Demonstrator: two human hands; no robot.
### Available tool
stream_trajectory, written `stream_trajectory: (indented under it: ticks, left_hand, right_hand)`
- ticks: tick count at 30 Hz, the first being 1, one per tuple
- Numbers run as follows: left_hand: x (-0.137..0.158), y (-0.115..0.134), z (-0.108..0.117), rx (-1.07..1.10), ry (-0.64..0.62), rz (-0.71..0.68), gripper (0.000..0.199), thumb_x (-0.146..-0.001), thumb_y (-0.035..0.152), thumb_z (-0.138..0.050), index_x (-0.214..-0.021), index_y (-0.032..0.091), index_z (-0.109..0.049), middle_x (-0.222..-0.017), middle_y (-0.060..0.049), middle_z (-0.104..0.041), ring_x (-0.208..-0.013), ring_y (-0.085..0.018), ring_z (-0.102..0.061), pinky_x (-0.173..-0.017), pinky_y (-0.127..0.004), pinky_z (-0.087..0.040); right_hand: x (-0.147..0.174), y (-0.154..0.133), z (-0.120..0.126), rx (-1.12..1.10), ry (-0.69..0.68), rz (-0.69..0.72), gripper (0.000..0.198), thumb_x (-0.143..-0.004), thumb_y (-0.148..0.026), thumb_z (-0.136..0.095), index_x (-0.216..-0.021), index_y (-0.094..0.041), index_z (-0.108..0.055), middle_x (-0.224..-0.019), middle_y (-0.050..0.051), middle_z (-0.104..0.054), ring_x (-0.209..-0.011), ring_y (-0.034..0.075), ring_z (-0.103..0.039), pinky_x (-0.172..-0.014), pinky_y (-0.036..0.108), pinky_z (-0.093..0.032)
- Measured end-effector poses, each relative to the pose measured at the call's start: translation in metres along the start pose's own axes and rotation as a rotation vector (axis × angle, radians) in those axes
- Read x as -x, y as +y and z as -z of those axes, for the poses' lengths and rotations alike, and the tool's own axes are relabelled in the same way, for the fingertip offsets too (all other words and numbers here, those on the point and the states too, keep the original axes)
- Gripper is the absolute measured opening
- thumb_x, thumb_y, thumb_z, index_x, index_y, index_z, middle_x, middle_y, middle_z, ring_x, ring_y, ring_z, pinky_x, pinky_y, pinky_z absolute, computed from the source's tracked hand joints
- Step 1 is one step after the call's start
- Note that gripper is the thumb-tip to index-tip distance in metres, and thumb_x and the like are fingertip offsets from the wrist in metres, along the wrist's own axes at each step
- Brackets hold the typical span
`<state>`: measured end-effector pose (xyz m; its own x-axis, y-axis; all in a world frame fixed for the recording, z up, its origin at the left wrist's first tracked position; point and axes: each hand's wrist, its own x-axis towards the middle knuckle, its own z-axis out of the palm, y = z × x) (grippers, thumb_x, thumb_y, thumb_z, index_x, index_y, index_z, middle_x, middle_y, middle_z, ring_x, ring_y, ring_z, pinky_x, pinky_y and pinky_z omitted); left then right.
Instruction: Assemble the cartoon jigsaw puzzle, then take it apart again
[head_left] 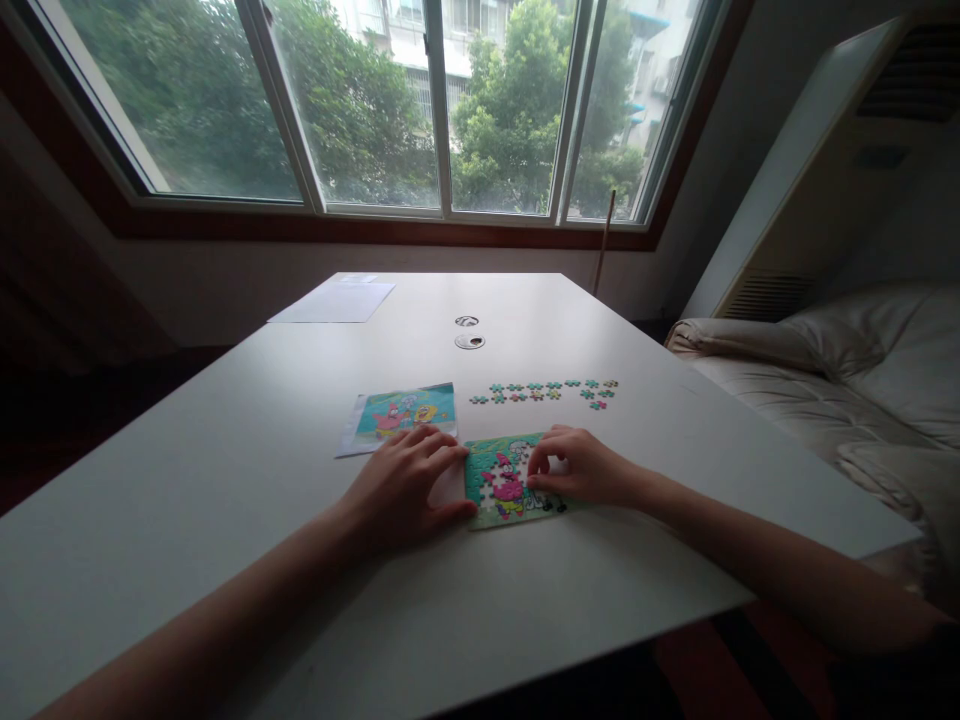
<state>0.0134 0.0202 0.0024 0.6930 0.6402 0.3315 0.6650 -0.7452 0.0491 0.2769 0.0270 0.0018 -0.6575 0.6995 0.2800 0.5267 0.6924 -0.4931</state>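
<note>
A partly filled jigsaw puzzle [504, 488] with a pink starfish cartoon figure lies flat on the white table, with pale gaps around the figure. My left hand [409, 478] rests at its left edge, thumb and fingers spread apart, fingertips touching the frame. Over the right part of the puzzle, my right hand [574, 465] is closed in a pinch, its fingertips down at the surface on a puzzle piece that is mostly hidden. Behind my left hand lies a picture sheet [405, 408] of the cartoon scene. Loose puzzle pieces [535, 387] sit in rows beyond the puzzle.
Two small round objects [470, 342] lie farther back on the white table [225, 450]. White paper [337, 302] is at the far left corner. A cream sofa [832, 370] stands to the right, and a wide window [442, 110] is beyond the table.
</note>
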Motion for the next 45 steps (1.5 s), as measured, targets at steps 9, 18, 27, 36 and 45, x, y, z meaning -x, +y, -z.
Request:
stream_trajectory:
  ticks: [9,18,27,36,45]
  left_hand:
    - [0.000,-0.001,0.000,-0.018,-0.004,-0.006,0.053,-0.076,0.058,-0.055,-0.110,0.017,-0.058,-0.108,-0.011,-0.060,-0.104,-0.030,-0.049,-0.086,-0.047,-0.041]
    - [0.000,-0.001,0.001,-0.011,-0.001,-0.017,0.054,-0.077,0.059,-0.054,-0.111,0.017,-0.058,-0.109,-0.011,-0.060,-0.104,-0.030,-0.050,-0.086,-0.047,-0.041]
    - [0.001,-0.002,0.002,-0.021,-0.020,-0.013,0.056,-0.077,0.057,-0.054,-0.117,0.017,-0.054,-0.113,-0.012,-0.059,-0.106,-0.031,-0.048,-0.088,-0.047,-0.040]
    - [0.001,-0.001,0.003,-0.017,-0.043,-0.011,0.055,-0.078,0.057,-0.053,-0.115,0.017,-0.054,-0.113,-0.011,-0.058,-0.106,-0.031,-0.047,-0.088,-0.047,-0.039]
    - [0.001,0.001,0.005,-0.011,-0.054,-0.008,0.054,-0.079,0.056,-0.053,-0.115,0.017,-0.054,-0.112,-0.012,-0.058,-0.107,-0.030,-0.047,-0.090,-0.047,-0.038]
  right_hand:
    - [-0.003,0.007,0.015,0.063,0.051,-0.022,0.011,-0.078,-0.027,-0.060,-0.074,-0.017,-0.065,-0.071,0.002,-0.063,-0.068,0.013,-0.055,-0.064,0.024,-0.041]
    - [0.016,0.087,0.081,0.323,0.017,-0.221,0.017,-0.079,-0.025,-0.053,-0.085,-0.018,-0.067,-0.083,0.006,-0.066,-0.071,0.015,-0.058,-0.065,0.025,-0.042]
    - [0.021,0.104,0.087,0.261,-0.118,-0.441,0.023,-0.071,-0.036,-0.058,-0.084,-0.020,-0.068,-0.080,0.002,-0.065,-0.065,0.014,-0.054,-0.060,0.025,-0.040]
    - [0.016,0.102,0.076,0.202,-0.092,-0.474,0.030,-0.071,-0.043,-0.058,-0.085,-0.017,-0.065,-0.077,0.004,-0.061,-0.065,0.015,-0.052,-0.060,0.026,-0.039]
    - [0.017,0.100,0.075,0.012,-0.185,-0.445,0.023,-0.069,-0.035,-0.060,-0.081,-0.015,-0.061,-0.080,0.005,-0.061,-0.068,0.015,-0.052,-0.060,0.025,-0.042]
